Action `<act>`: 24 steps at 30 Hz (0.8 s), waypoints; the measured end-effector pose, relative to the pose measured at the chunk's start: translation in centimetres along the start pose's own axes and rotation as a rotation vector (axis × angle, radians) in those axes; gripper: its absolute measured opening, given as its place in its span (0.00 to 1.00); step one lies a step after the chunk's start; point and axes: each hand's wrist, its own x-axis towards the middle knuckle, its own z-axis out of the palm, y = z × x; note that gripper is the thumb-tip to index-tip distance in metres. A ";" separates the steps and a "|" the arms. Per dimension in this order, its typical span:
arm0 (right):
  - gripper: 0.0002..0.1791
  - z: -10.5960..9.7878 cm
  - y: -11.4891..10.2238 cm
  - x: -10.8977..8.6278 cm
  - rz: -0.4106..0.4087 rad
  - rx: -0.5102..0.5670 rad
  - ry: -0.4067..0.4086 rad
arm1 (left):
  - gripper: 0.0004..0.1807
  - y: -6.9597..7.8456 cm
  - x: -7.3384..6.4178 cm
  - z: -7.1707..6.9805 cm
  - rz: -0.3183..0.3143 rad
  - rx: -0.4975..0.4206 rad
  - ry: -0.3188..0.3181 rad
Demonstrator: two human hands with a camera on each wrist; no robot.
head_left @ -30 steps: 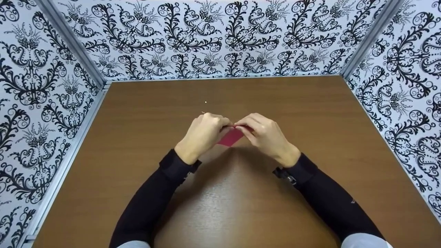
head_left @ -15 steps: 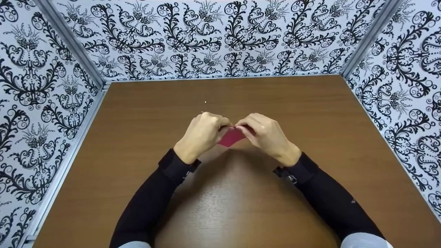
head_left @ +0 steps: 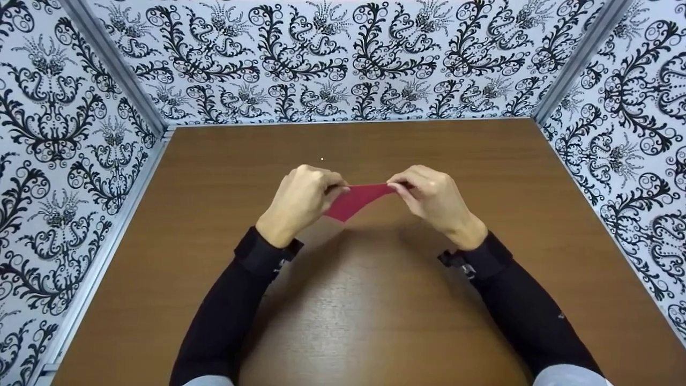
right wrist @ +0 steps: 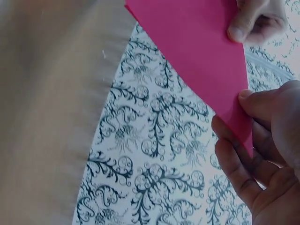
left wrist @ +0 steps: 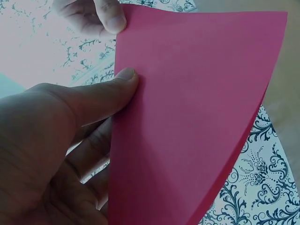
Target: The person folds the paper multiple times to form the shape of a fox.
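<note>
A folded sheet of red paper (head_left: pixel 356 201) is stretched between my two hands over the table, its lower corner hanging toward me in the head view. My left hand (head_left: pixel 304 201) pinches its top edge at the left. In the left wrist view the left thumb lies flat on the near face of the paper (left wrist: pixel 197 93), and the other fingers are behind it. My right hand (head_left: pixel 437 203) pinches the same edge near its right end. The right wrist view shows the paper (right wrist: pixel 201 61) narrowing to a point between the right thumb and fingers.
The brown wooden table (head_left: pixel 353 332) spreads out below the hands. Patterned black-and-white walls (head_left: pixel 332 64) stand at the back and both sides, joined by grey metal posts (head_left: pixel 115 64). A tiny white speck (head_left: pixel 321 158) lies on the table beyond the left hand.
My hands, earlier almost touching at the middle of the paper's edge, have moved apart to left and right and slightly away from me. More of the red paper now shows between them.
</note>
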 end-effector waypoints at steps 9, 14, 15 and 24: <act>0.05 -1.8 1.5 0.1 0.045 -0.040 0.019 | 0.06 -0.6 0.0 -0.8 -0.005 -0.009 0.040; 0.04 -2.5 2.2 0.1 0.086 -0.075 0.049 | 0.06 -0.9 0.1 -1.2 -0.031 -0.001 0.052; 0.04 -2.6 2.3 0.1 0.097 -0.077 0.058 | 0.05 -1.0 0.1 -1.2 -0.035 0.000 0.052; 0.05 -2.0 0.9 0.5 0.098 0.018 0.180 | 0.05 -0.6 0.3 -0.5 -0.018 0.016 0.043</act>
